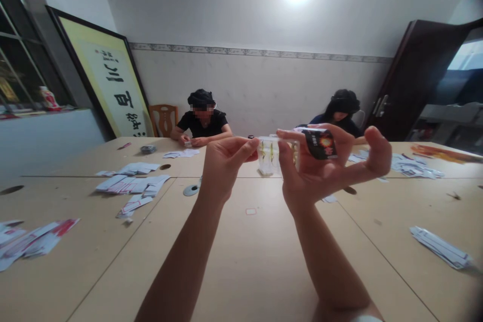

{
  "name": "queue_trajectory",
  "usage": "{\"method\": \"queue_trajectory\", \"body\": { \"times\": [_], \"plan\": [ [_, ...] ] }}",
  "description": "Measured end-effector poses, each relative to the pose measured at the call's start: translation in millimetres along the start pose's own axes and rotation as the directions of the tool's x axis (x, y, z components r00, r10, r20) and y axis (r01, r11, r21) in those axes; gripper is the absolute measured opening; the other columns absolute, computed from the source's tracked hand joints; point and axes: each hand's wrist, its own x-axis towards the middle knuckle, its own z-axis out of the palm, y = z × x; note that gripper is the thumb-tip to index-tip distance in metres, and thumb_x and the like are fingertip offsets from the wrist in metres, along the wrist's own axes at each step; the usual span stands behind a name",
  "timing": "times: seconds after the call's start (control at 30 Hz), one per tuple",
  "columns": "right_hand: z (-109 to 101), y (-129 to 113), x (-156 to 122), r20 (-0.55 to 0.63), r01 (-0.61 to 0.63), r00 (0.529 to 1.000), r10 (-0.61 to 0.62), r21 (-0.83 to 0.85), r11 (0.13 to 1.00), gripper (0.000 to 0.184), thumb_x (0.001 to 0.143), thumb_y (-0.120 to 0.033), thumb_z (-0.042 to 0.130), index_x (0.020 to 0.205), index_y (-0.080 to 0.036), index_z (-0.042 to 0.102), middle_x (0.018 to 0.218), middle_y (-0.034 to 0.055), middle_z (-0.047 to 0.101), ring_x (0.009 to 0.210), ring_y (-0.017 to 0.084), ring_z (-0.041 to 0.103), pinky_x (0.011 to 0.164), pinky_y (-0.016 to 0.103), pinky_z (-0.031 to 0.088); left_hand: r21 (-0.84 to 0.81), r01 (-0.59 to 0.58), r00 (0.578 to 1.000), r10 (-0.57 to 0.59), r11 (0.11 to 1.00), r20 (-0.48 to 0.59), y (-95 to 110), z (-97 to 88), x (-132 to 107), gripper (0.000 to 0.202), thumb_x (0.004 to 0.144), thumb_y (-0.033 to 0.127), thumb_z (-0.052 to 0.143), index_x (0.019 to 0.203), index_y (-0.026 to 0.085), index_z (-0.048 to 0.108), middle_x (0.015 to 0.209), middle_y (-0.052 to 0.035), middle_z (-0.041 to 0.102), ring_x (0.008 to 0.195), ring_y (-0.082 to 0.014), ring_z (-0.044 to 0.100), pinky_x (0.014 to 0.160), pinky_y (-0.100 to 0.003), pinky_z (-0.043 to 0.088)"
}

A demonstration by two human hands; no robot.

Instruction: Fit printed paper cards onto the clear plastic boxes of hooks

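Observation:
In front of me, above the table, my two hands hold up a small clear plastic case (268, 153) with several slim gold-coloured pieces in it; their kind is too small to tell. The thumb and fingers of my left hand (230, 163) pinch its left edge, near a tiny dark round piece (251, 137). My right hand (320, 168) grips the case's right side between thumb and forefinger. Against the fingers of that hand lies a black card (320, 144) with an orange burst printed on it. How the card joins the case is hidden.
A pale table (241, 261) spreads around me. Stacks of white paper slips (130, 184) lie left, others (415, 166) right, with a bundle (439, 246) at the near right. Across the table sit two people (204, 123), one partly behind my right hand.

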Motion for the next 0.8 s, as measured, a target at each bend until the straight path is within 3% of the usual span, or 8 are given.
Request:
{"method": "queue_trajectory", "body": {
  "times": [0.17,0.37,0.57,0.8],
  "plan": [
    [1.1,-0.3,1.2,0.006,0.077,0.997,-0.077,-0.013,0.997,0.075,0.076,-0.009,0.068,0.136,-0.034,0.031,0.12,0.0048,0.047,0.082,0.015,0.066,0.061,0.036,0.069,-0.014,-0.009,1.0,0.009,1.0,-0.005,1.3,-1.6,-0.4,0.019,0.071,0.036,0.086,0.076,0.018,0.082,0.068,-0.0026,0.073,0.065,-0.0119,0.069,0.07,-0.023,0.063],
    [2.2,-6.2,1.7,-0.041,0.053,0.998,-0.057,-0.094,0.994,0.07,0.077,-0.011,0.068,0.134,-0.037,0.036,0.132,0.0075,0.029,0.091,0.017,0.062,0.059,0.036,0.069,-0.022,-0.055,0.998,0.055,0.998,-0.017,0.0,-1.6,-0.9,0.011,0.073,0.029,0.085,0.072,0.019,0.082,0.067,-0.0002,0.071,0.064,-0.0109,0.069,0.072,-0.025,0.065],
    [0.6,-8.2,-0.6,0.011,-0.06,0.998,0.061,-0.067,0.996,0.07,0.083,-0.016,0.064,0.138,-0.038,0.026,0.119,0.0069,0.046,0.082,0.018,0.064,0.065,0.042,0.068,0.044,-0.048,0.999,0.048,0.998,0.007,2.3,-1.7,-3.3,0.01,0.078,0.03,0.081,0.077,0.02,0.082,0.072,-0.0021,0.075,0.069,-0.0119,0.071,0.072,-0.023,0.064],
    [-1.4,-8.2,-1.8,-0.002,-0.041,0.999,0.041,-0.128,0.991,0.071,0.081,-0.019,0.068,0.137,-0.039,0.028,0.124,0.0079,0.042,0.091,0.021,0.065,0.064,0.043,0.068,0.029,-0.049,0.999,0.049,0.998,0.005,1.1,-1.8,-1.7,0.015,0.075,0.035,0.085,0.074,0.021,0.082,0.069,-0.0011,0.073,0.066,-0.0105,0.069,0.07,-0.023,0.064]
  ]
}}
